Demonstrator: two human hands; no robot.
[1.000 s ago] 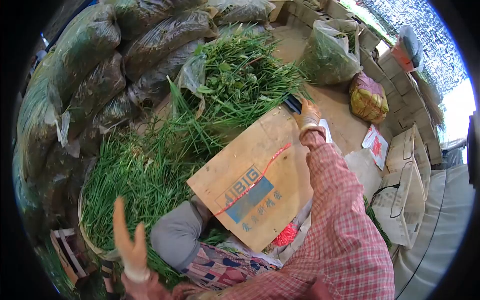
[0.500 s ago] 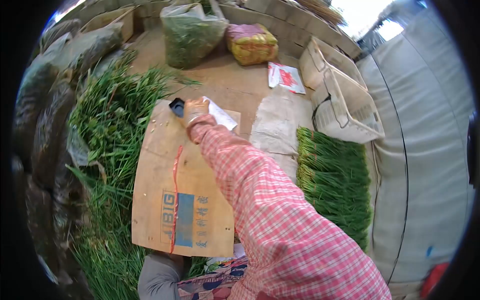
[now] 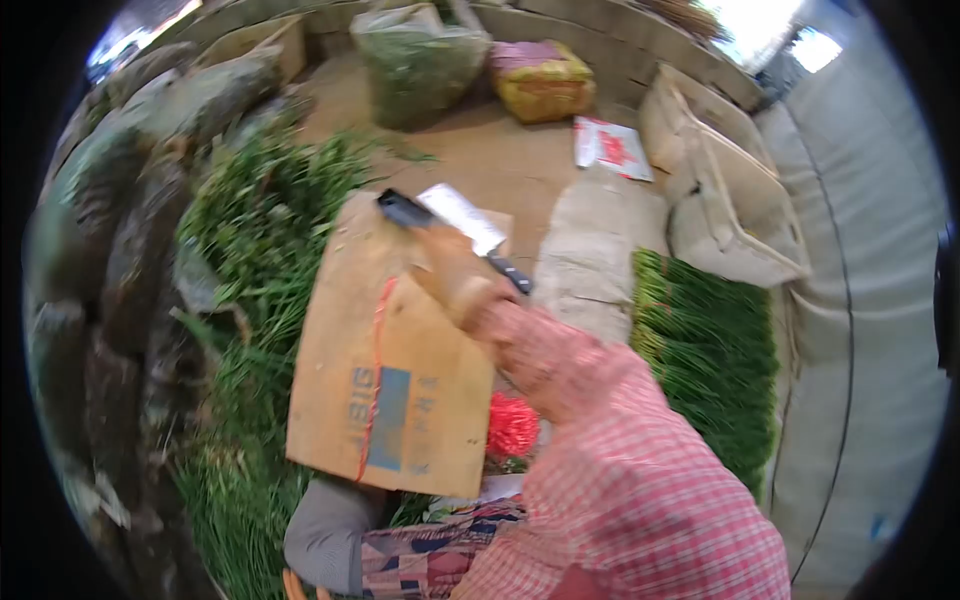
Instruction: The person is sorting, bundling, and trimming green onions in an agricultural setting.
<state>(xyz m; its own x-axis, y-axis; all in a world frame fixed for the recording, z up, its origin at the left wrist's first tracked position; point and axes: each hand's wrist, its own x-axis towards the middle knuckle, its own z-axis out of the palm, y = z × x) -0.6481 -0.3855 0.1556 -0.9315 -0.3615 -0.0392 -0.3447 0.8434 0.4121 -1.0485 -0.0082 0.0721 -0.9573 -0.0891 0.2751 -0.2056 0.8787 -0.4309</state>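
Observation:
My right hand point(image 3: 452, 265), blurred, reaches over the upper part of a wooden board point(image 3: 335, 330), its thumb apart from the fingers and nothing visible in its grasp. Just beyond the fingertips is a small black object point(image 3: 404, 208) at the board's top edge. Beside the hand lies a cleaver with a pale blade point(image 3: 462, 214) and a black handle point(image 3: 512, 274), partly overlapped by the hand. Across the board runs a red string point(image 3: 374, 385). Only a few spread fingertips of my left hand point(image 3: 294, 586) show at the bottom edge.
Loose green stalks point(image 3: 240, 270) pile up left of the board. Neat rows of green bundles point(image 3: 715, 360) lie at right, near white plastic crates point(image 3: 745, 205). A red bunch of strips point(image 3: 512, 425) sits beside the board. Behind stand a filled bag point(image 3: 415, 70) and a yellow-purple bundle point(image 3: 545, 90).
My right hand has drawn back from the black object toward me, uncovering the cleaver's handle. The red strips and left fingertips have come into sight. The view has shifted, moving the scene rightward.

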